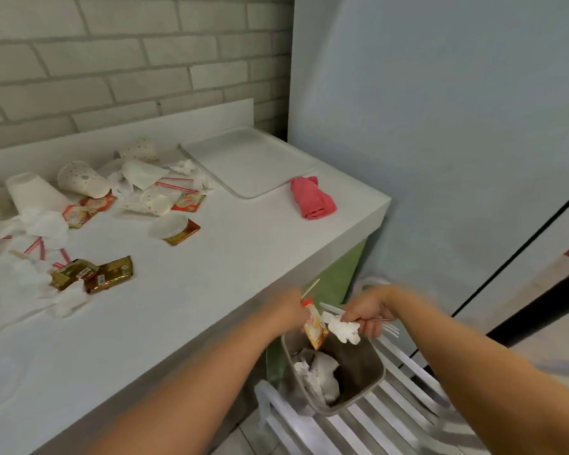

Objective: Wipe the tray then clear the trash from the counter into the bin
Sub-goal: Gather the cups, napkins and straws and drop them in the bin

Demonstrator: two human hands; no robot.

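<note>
Holds wrapper (314,330) in left hand (289,310), tissue (344,330) and fork (386,328) in right hand (368,313), both above bin (380,372). Leaves more trash (109,274) on surface (211,274), beside tray (250,159). Likely light, limp, crushable: pinch edges, bunch several pieces together.

Both bare arms are reaching forward, hands close together. The left hand (291,311) is holding a packet (315,331); the right hand (368,315) is gripping a tissue (344,330).
</note>
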